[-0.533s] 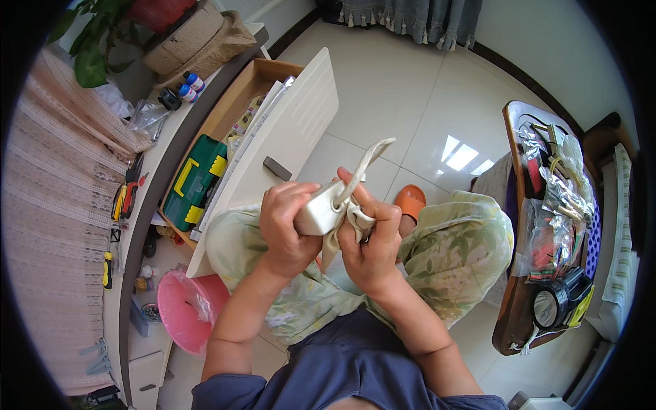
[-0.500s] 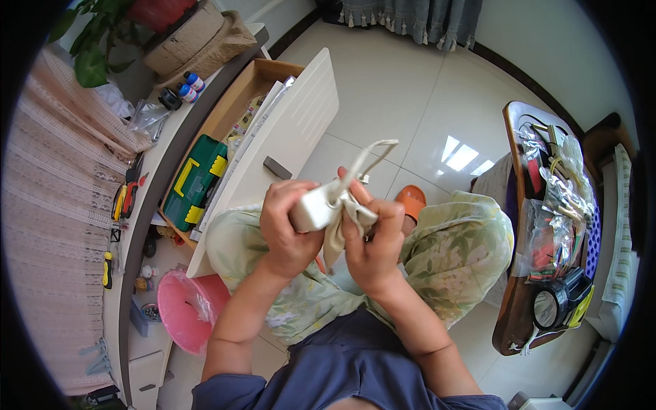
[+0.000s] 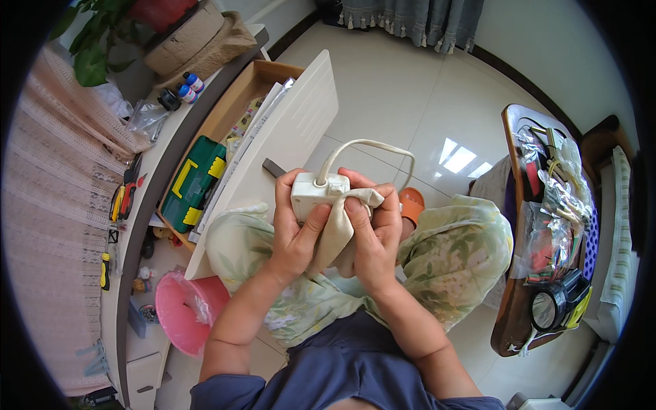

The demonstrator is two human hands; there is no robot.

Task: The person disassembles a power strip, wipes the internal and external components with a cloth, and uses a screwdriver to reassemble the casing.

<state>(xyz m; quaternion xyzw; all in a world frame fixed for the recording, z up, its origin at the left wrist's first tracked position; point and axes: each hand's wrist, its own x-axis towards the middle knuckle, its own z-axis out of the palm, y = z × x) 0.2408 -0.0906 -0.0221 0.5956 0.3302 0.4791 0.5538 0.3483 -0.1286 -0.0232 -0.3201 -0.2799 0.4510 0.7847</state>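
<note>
Above my lap, a white plastic box (image 3: 316, 197) with a cord, like a power strip seen end on, is tilted toward me. My left hand (image 3: 295, 229) is wrapped round its left side, thumb on the near face. A cream cloth (image 3: 333, 238) hangs down against the box's right side. My right hand (image 3: 374, 229) pinches the cloth's upper part between thumb and fingers, pressed close to the box. From the box's top end the white cord (image 3: 372, 143) arches up and over to the right, then drops behind my right hand. The box's underside is hidden.
On the left an open drawer (image 3: 301, 137) holds a green toolbox (image 3: 193, 183). Below it stands a pink bin (image 3: 183, 311). Screwdrivers (image 3: 125, 198) lie on the counter. To the right, a wooden stool (image 3: 509, 321) bears a flashlight (image 3: 552, 307) and plastic bags (image 3: 564, 198).
The box has turned, so its cord end now faces up and toward me. My right hand has shifted its hold on the cloth, and the cord now arches wider to the right.
</note>
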